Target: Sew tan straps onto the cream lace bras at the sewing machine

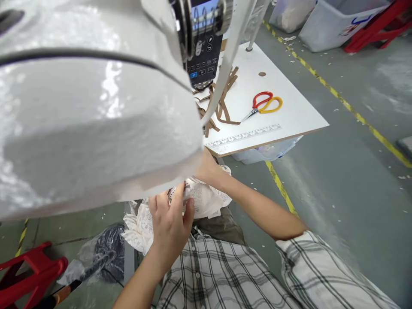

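Observation:
White lace fabric (206,199) lies bunched over my lap, below the white head of a sewing machine (96,128). My left hand (170,219) rests on the lace with its fingers stretched out and its thumb apart; the machine's lower edge hides some fingertips. My right hand (207,167) reaches in from the right above the fabric. Its fingers are behind the machine head, so I cannot see what they touch. A small white label (214,213) shows at the fabric's lower edge.
On the white table (299,116) are red-and-yellow scissors (265,103), brown strips (223,101) and a printed ruler scale (244,136). A control panel (204,60) stands behind the machine. Red stools (32,266), plastic bins (337,25) and a bagged dark bundle (109,253) are on the floor.

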The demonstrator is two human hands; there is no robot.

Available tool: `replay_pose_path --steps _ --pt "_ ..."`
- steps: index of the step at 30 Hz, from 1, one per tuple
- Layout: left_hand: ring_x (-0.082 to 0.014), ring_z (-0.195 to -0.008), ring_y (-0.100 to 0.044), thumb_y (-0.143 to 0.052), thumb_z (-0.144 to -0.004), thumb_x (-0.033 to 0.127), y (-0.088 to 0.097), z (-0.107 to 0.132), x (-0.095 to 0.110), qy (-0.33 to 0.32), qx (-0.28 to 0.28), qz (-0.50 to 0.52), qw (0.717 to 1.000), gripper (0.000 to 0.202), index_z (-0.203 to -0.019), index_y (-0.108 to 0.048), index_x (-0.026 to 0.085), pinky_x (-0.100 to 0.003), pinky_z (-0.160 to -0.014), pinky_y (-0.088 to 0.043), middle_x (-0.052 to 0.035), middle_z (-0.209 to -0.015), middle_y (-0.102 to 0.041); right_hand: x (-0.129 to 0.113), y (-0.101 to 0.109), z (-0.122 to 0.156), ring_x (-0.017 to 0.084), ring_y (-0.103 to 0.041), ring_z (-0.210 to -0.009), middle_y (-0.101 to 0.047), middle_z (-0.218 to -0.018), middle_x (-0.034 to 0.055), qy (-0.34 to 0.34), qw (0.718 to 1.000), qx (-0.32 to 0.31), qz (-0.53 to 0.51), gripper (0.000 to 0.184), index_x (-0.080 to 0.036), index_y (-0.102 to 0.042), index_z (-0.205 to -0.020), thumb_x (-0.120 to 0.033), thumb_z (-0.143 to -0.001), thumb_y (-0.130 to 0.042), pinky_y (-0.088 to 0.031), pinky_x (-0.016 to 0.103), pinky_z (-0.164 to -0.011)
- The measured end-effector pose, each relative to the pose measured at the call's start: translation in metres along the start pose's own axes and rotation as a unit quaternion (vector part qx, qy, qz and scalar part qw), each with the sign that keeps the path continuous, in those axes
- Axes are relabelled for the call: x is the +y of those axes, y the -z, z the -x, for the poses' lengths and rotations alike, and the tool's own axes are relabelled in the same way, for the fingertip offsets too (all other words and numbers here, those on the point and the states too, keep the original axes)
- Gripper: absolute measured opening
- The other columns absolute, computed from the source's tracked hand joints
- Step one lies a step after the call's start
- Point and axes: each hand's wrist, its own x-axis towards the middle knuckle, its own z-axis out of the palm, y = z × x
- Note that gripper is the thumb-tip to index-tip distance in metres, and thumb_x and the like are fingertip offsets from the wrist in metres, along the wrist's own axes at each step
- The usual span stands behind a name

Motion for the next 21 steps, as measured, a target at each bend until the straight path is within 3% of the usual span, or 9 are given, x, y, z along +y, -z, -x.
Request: replay_pose_path --steps 3,6,9,11,13,16,21 --pt "-0.0315 -0.121 -0.051 -0.062 -0.09 0.02 0.0 0.004 0.0 0.009 0.021 0.021 1.0 0.047 -0.135 -0.051 0.016 -0.046 -0.102 -0.038 -0.0196 -0.127 -0.054 -0.001 0.001 0.007 0.021 -0.058 -0.089 -0.062 -0.095 0.0056 -0.002 1.0 0.016 -0.02 0.008 -0.021 -0.056 -0.085 -0.016 -0.082 -0.051 -0.05 0.035 -0.079" --pt "-0.0303 -0.119 -0.053 -0.063 -0.089 0.02 0.0 0.009 -0.004 0.028 0.049 0.038 0.998 0.044 -0.132 -0.052 0.017 -0.046 -0.1 -0.04 -0.0183 -0.126 -0.055 -0.002 0.002 0.018 0.021 -0.059 -0.092 -0.062 -0.113 0.0086 -0.011 0.999 0.028 -0.045 0.013 -0.021 -0.061 -0.098 -0.025 -0.088 -0.053 -0.051 0.035 -0.08" --pt "-0.0297 -0.118 -0.052 -0.063 -0.089 0.025 -0.002 0.014 -0.013 0.082 0.073 0.07 0.991 0.044 -0.131 -0.051 0.018 -0.046 -0.098 -0.043 -0.0167 -0.123 -0.055 -0.002 0.001 0.031 0.02 -0.059 -0.093 -0.057 -0.123 0.0105 -0.035 0.995 0.059 -0.077 0.017 -0.021 -0.062 -0.104 -0.029 -0.091 -0.054 -0.051 0.033 -0.076" --pt "-0.029 -0.118 -0.053 -0.061 -0.092 0.032 -0.006 0.017 -0.02 0.163 0.054 0.135 0.976 0.043 -0.131 -0.049 0.018 -0.044 -0.097 -0.045 -0.0156 -0.122 -0.055 -0.002 0.001 0.038 0.017 -0.058 -0.087 -0.057 -0.118 0.0094 -0.051 0.992 0.068 -0.095 0.014 -0.022 -0.061 -0.103 -0.029 -0.092 -0.055 -0.05 0.031 -0.073" --pt "-0.027 -0.116 -0.056 -0.056 -0.095 0.039 -0.009 0.017 -0.026 0.236 0.006 0.246 0.94 0.043 -0.132 -0.047 0.019 -0.042 -0.096 -0.047 -0.0145 -0.122 -0.056 -0.002 0.0 0.043 0.015 -0.056 -0.081 -0.058 -0.11 0.0071 -0.062 0.989 0.064 -0.117 0.012 -0.021 -0.059 -0.101 -0.029 -0.093 -0.055 -0.048 0.029 -0.07" --pt "-0.0246 -0.105 -0.062 -0.052 -0.096 0.045 -0.013 0.015 -0.033 0.274 -0.056 0.365 0.888 0.04 -0.127 -0.048 0.019 -0.039 -0.089 -0.05 -0.0119 -0.114 -0.06 -0.004 -0.002 0.05 0.013 -0.054 -0.077 -0.057 -0.097 0.0035 -0.075 0.984 0.065 -0.149 0.009 -0.021 -0.055 -0.096 -0.028 -0.091 -0.057 -0.047 0.029 -0.069" --pt "-0.0243 -0.091 -0.061 -0.056 -0.092 0.052 -0.011 0.01 -0.036 0.292 -0.086 0.304 0.903 0.041 -0.115 -0.054 0.018 -0.037 -0.078 -0.049 -0.0095 -0.1 -0.062 -0.007 -0.004 0.063 0.013 -0.054 -0.075 -0.053 -0.09 0.0003 -0.065 0.984 0.054 -0.154 0.018 -0.022 -0.05 -0.092 -0.028 -0.083 -0.064 -0.047 0.03 -0.071"
